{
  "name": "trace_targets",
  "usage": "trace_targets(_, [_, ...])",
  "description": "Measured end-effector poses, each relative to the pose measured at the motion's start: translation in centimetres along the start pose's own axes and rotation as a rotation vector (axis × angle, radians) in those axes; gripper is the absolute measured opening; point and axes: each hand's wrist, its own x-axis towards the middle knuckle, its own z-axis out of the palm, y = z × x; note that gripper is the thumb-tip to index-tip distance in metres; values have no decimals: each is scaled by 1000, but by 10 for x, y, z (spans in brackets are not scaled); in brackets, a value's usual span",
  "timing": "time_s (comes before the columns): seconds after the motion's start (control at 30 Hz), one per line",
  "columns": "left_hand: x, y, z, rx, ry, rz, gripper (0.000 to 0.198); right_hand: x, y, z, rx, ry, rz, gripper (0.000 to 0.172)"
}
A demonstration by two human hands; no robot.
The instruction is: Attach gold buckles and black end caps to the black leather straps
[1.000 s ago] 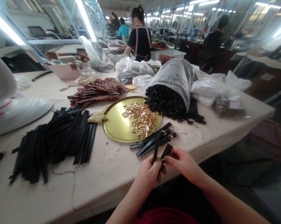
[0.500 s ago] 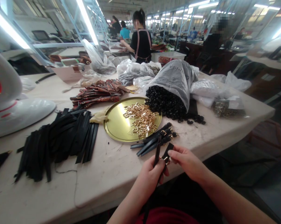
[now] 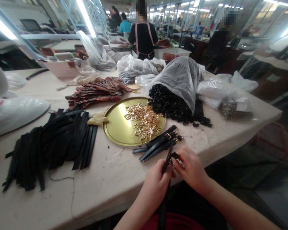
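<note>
A black strap (image 3: 163,207) runs up from my lap through my left hand (image 3: 159,177), whose fingers are closed around it. My right hand (image 3: 190,167) pinches the strap's upper end, close against the left fingertips. Between the two hands a small gold buckle (image 3: 171,161) shows, partly hidden by fingers. Just beyond lie several finished-looking black straps with gold buckles (image 3: 158,145). A round gold tray (image 3: 115,127) behind them bears a heap of loose gold buckles (image 3: 146,123).
Black strips (image 3: 55,143) lie piled at left beside a white machine base (image 3: 19,108). Small black loops (image 3: 170,103) spill from a plastic bag (image 3: 179,76). Brown-red strips (image 3: 96,91) lie farther back. The table's edge (image 3: 230,153) slants away at right. A person (image 3: 144,36) stands beyond.
My right fingers have curled in closer to the buckle and the strap's end, which stood out flatter before. The view has shifted slightly to the right.
</note>
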Motion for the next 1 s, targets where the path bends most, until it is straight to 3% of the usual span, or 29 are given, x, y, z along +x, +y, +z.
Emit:
trace_targets(0.1, [0, 1, -3, -59, -27, -35, 16, 1, -1, 3, -84, 2, -75, 7])
trace_targets(0.3, [1, 1, -7, -229, -48, -57, 17, -2, -11, -2, 161, -20, -103, 12])
trace_targets(0.5, [-4, -4, 0, -246, 71, -87, 28, -22, -27, -3, 355, -87, 17, 11])
trace_targets(0.57, [-5, -8, 1, -211, 53, -113, 34, -26, -23, -4, 350, -110, 18, 10])
trace_targets(0.67, [-1, -10, 0, -154, 19, -157, 33, -16, 7, -16, 252, -32, 59, 8])
trace_targets(0.8, [11, -8, 0, -180, 119, -219, 36, 23, 80, -49, -128, 200, 222, 15])
trace_targets(0.9, [23, -8, 3, -214, 119, -253, 37, 54, 129, -67, -217, 196, 212, 20])
trace_targets(1.0, [35, -8, 5, -242, 93, -277, 36, 73, 158, -69, -242, 118, 178, 22])
